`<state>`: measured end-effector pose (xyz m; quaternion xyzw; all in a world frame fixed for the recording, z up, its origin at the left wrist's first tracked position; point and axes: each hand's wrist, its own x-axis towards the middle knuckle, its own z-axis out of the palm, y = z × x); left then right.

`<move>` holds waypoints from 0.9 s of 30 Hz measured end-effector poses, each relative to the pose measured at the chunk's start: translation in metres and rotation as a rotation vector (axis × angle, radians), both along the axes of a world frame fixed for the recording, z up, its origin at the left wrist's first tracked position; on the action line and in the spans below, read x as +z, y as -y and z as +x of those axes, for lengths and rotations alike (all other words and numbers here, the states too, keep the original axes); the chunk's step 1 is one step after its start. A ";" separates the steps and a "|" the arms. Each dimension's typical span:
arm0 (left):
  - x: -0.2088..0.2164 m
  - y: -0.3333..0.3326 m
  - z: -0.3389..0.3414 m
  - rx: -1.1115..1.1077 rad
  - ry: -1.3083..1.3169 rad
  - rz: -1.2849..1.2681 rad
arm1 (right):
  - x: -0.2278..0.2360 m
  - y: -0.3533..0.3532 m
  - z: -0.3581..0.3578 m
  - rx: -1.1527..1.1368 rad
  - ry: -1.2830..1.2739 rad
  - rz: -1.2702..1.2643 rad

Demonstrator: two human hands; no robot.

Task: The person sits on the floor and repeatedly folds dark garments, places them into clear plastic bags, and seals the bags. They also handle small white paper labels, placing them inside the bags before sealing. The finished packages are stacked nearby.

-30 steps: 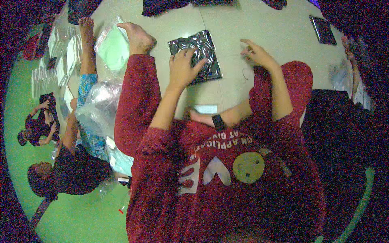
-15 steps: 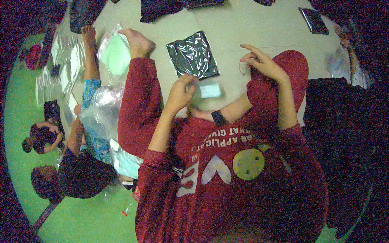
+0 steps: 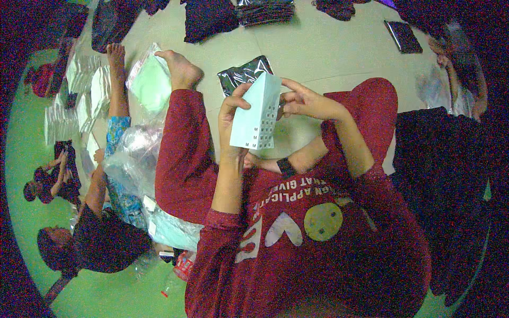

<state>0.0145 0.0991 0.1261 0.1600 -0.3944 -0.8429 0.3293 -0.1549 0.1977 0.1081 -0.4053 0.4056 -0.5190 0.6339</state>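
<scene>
My left hand [image 3: 230, 112] grips a pale blue sheet of stickers [image 3: 246, 121] by its left side, raised in front of my crossed legs. The sheet is creased lengthwise, and rows of small dark-marked squares run down its right part. Against its right edge, my right hand [image 3: 306, 103] has bent fingers pressed together; the sheet partly hides their tips. Beyond the sheet, on the floor, lies a flat, shiny black plastic-wrapped packet [image 3: 237, 76], its near part covered from view by the sheet and my left hand.
Stacked black packets [image 3: 265, 13] and a dark cloth bundle [image 3: 209, 21] lie at the far side. Another black packet [image 3: 404, 37] is at far right. Dark fabric [image 3: 440, 148] is piled on my right. On my left sit a co-worker [image 3: 101, 233], clear plastic bags [image 3: 135, 148] and white stacks [image 3: 58, 122].
The sticker sheet has risen from near the floor and now faces me upright. My right hand has moved left to its edge from above my knee.
</scene>
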 end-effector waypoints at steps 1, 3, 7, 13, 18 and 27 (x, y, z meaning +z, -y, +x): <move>-0.001 0.001 -0.001 -0.008 -0.013 0.022 | -0.002 0.000 0.003 0.020 0.023 -0.003; -0.003 0.001 -0.001 0.041 -0.005 -0.045 | -0.004 0.002 0.010 0.058 0.069 -0.010; -0.009 0.001 -0.001 0.117 0.069 -0.124 | 0.007 0.002 0.017 0.165 0.147 0.049; -0.013 0.008 -0.001 0.142 0.072 -0.166 | 0.024 0.003 0.028 0.085 0.051 0.195; -0.004 0.013 0.019 0.051 0.112 -0.063 | 0.026 -0.002 0.026 0.038 0.064 0.178; 0.022 -0.013 0.034 -0.088 0.345 -0.152 | 0.016 -0.006 0.017 -0.169 -0.046 0.150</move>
